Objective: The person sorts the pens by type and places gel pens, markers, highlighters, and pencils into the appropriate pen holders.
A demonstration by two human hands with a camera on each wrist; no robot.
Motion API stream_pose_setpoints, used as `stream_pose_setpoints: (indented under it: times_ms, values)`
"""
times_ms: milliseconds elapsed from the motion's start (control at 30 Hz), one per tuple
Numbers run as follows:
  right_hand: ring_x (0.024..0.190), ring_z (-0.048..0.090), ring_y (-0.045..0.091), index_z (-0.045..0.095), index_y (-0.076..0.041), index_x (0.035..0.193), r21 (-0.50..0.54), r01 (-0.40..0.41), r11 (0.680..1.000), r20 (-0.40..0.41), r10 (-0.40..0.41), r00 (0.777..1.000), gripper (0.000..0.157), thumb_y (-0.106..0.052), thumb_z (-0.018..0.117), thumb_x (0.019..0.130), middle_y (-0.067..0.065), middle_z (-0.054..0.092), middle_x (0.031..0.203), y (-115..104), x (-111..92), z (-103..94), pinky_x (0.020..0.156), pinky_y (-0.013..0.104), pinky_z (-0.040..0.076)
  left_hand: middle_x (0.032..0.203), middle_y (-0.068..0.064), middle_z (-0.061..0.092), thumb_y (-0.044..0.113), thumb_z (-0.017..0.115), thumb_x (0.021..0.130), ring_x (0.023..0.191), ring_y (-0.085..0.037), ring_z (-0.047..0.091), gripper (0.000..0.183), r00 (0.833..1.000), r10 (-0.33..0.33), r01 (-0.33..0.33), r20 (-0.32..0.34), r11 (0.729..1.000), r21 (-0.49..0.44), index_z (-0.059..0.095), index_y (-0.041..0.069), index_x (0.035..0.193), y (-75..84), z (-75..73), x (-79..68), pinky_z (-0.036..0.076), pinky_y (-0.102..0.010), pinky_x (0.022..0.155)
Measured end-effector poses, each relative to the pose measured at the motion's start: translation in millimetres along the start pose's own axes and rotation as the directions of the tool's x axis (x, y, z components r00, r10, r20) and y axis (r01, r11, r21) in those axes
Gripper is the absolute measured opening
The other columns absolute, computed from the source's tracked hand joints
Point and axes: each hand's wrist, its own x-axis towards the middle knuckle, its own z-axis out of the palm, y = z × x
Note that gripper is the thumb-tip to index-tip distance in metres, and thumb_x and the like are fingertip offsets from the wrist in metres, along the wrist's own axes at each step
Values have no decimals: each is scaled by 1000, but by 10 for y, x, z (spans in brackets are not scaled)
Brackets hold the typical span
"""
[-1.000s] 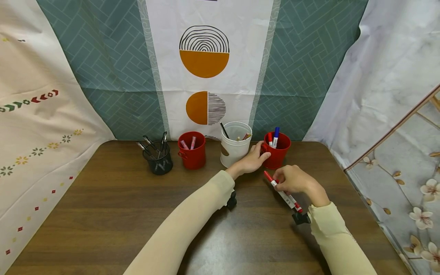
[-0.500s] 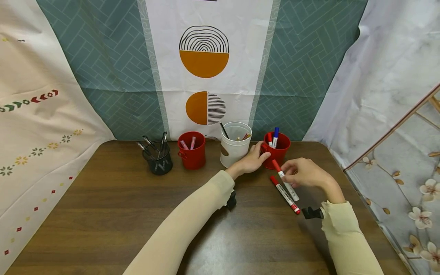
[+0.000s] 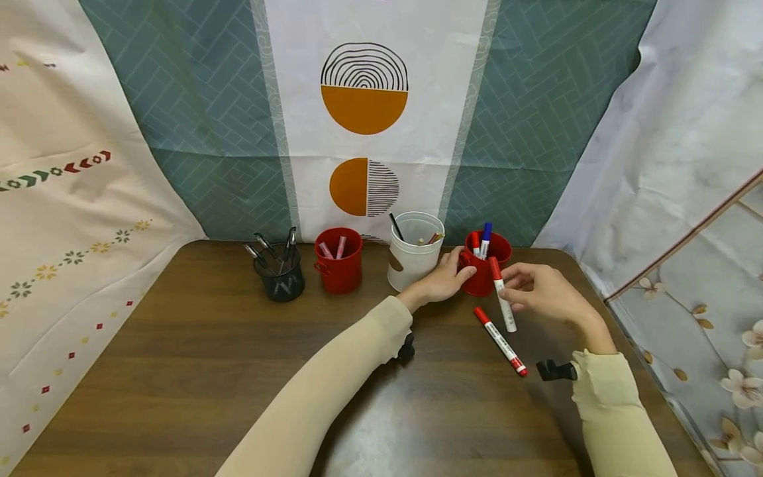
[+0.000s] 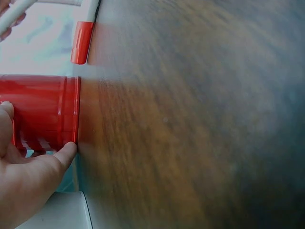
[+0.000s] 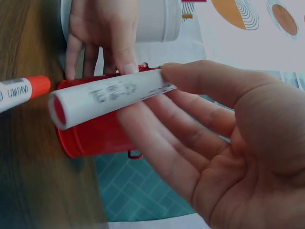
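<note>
My left hand [image 3: 439, 278] rests against the left side of a red bucket [image 3: 481, 283], its fingers fairly straight and spread at the wall and base. Inside that bucket stand a blue-capped marker [image 3: 486, 240] and a red-capped marker [image 3: 475, 244]. My right hand [image 3: 545, 291] pinches another white marker [image 3: 505, 310] with a red cap between thumb and fingers. It is nearly upright, cap up, in front of the bucket; the right wrist view shows the white barrel [image 5: 114, 95] close up. One more red-capped marker [image 3: 501, 341] lies on the table below.
Left of my left hand stands a white bucket [image 3: 411, 265] with pencils. Farther left are a red bucket [image 3: 342, 271] with pink sticks and a black mesh cup [image 3: 285, 286] with pens. A curtain [image 3: 226, 132] hangs behind the wooden table [image 3: 250, 371].
My right hand has lifted one marker off the table, away from the other, and turned it more upright towards the red bucket. The left hand stays at the bucket. The head view has shifted slightly.
</note>
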Motion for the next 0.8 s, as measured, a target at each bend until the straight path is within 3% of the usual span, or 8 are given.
stream_pose_setpoints:
  times_ms: [200,367,600,800]
  values:
    - [85,78,20,65,5,129,14,61,998,-126,-59,990,36,-13,77,100,24,76,109,32,18,-100,74,36,66,166,-17,29,40,47,113,154,-27,30,69,1000,8,-8,7,1000,-25,19,9,168,-8,8,11,30,-43,127]
    - [81,77,9,61,11,132,45,98,994,-258,-83,963,40,-9,74,100,29,73,113,33,89,-180,70,27,64,167,-18,26,40,47,113,155,-28,29,70,1000,-3,3,8,999,-32,17,9,168,-5,-5,-5,30,-43,128]
    - [78,74,1,58,9,139,122,130,984,-438,-64,897,44,-7,73,100,-10,72,98,-15,207,-260,69,19,61,169,-17,24,42,47,113,156,-29,28,72,1000,-17,18,17,999,-50,16,9,169,6,-17,-26,30,-45,128]
    - [81,74,2,60,6,135,180,177,968,-527,-57,848,41,-9,75,100,-16,70,94,-90,319,-267,72,19,61,168,-18,26,40,47,113,155,-30,28,70,1000,-5,6,15,999,-38,18,8,168,16,-13,-15,30,-44,128]
